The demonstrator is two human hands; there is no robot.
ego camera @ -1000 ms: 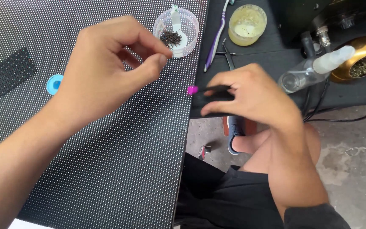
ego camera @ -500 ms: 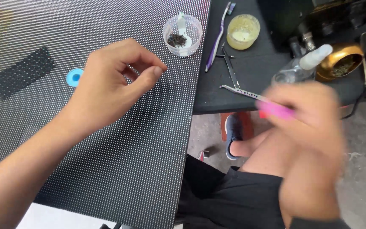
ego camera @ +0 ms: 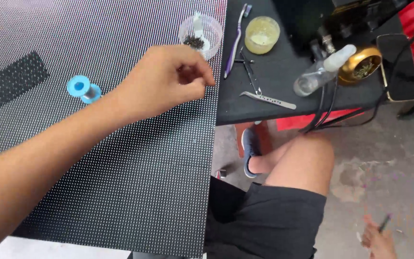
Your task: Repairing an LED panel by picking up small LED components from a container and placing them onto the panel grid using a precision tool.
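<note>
Dark dotted panel (ego camera: pixel 120 182) covers the tabletop. On it the left hand (ego camera: pixel 166 79) rests with fingers (ego camera: pixel 202 79) pinched together; whether they grip anything I cannot tell. At its one o'clock sits a clear cup (ego camera: pixel 201 29), at nine a blue spool (ego camera: pixel 83 89). Low at five o'clock, the right hand (ego camera: pixel 378 240) clasps a thin tool (ego camera: pixel 384 222).

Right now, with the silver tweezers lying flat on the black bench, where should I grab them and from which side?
Probably pinch the tweezers across the wide perforated handle near their right end, coming straight down from above. They lie flat on the black bench, with bare surface around that end, while the narrow tips point left toward the crossed black tool, where things are more crowded.
</note>
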